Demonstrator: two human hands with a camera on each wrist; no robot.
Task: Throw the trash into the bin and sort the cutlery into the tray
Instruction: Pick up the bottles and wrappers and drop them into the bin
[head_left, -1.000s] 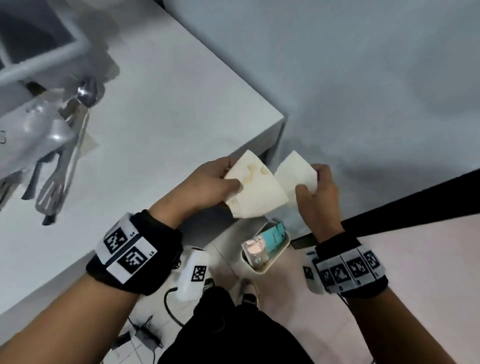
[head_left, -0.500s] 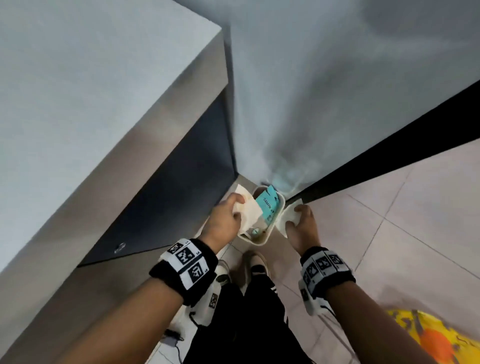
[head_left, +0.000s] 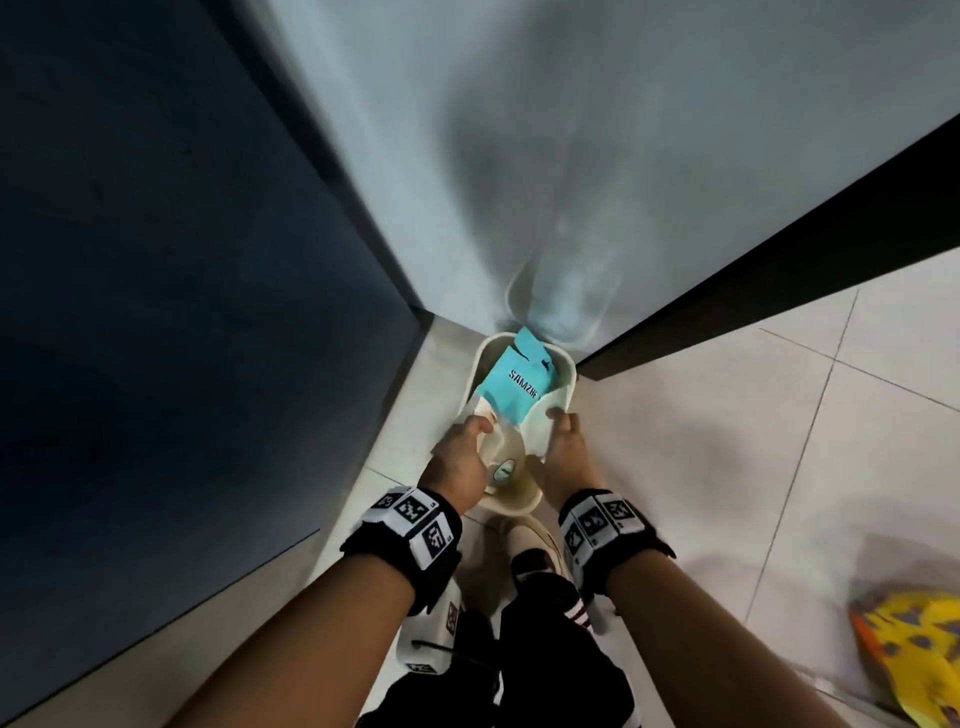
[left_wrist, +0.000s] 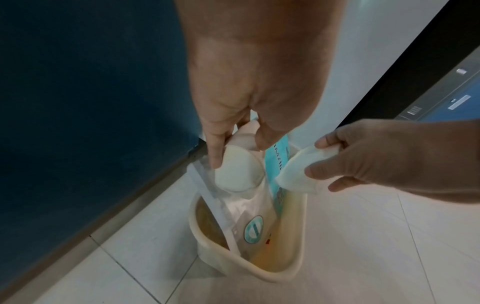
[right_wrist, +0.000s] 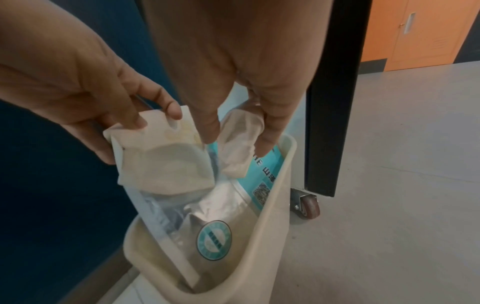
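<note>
We held both hands over cream bin (head_left: 563, 387) on floor. Left hand (left_wrist: 241, 115) pinched folded cream napkin (left_wrist: 235, 170) between fingers (left_wrist: 217, 152) and thumb, just above bin's mouth. Right hand (right_wrist: 241, 82) pinched crumpled white tissue (right_wrist: 239, 144) in fingers (right_wrist: 270, 133), beside napkin. Below our fingers, inside bin: teal packet (head_left: 514, 389) and clear wrapper (right_wrist: 207, 207) with round green sticker.

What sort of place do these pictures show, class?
Probably an office or lab corner: tiled floor, orange cabinet, caster wheel under a black-edged panel, and a small cream bin.
</note>
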